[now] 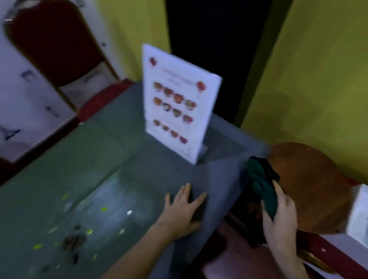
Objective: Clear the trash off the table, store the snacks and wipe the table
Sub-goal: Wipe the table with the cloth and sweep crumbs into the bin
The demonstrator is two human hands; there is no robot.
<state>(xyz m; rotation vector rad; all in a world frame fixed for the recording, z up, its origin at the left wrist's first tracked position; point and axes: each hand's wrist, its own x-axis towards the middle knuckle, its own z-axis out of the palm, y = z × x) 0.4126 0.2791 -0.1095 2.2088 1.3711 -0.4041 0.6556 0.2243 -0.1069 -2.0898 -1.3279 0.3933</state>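
Observation:
A grey-green table [57, 182] fills the lower left of the head view. Small yellow and brown crumbs [74, 240] lie scattered on its near part. My left hand [183, 211] rests flat on the table near its right edge, fingers spread; a dark shape under the palm is too blurred to identify. My right hand [282, 216] is off the table's right side, closed on a dark green cloth [261, 184] that hangs bunched above the chair there.
A white upright menu card [176, 104] with food pictures stands at the table's far end. A red-backed chair [54, 38] is at the far left, and a wooden chair back [310, 184] is at the right. Yellow walls stand behind.

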